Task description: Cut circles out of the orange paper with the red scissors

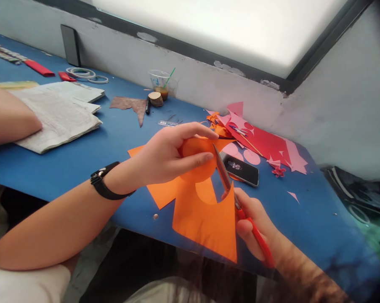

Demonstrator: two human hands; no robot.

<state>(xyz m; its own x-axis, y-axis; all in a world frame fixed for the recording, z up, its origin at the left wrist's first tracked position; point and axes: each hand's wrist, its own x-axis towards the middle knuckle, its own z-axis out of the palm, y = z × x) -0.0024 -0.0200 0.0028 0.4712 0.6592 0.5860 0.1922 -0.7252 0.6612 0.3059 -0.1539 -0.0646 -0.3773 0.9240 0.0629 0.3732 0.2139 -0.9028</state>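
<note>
One orange sheet (205,223), two hands at it.
My left hand (183,153) pinches the paper above the blue table (129,219); my right (256,223) grips red-handled scissors (223,168) at its cut edge.

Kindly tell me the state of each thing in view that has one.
Orange paper: partly cut, held by left hand.
Scissors: in right hand, blade at cut edge; opening unclear.
Smartphone: lying flat, screen partly lit.
Plastic cup: upright, some brown drink, green straw inside.
Wristwatch: fastened.
Newspapers: stacked.
Dark slab-like device: leaning upright on wall.
</note>
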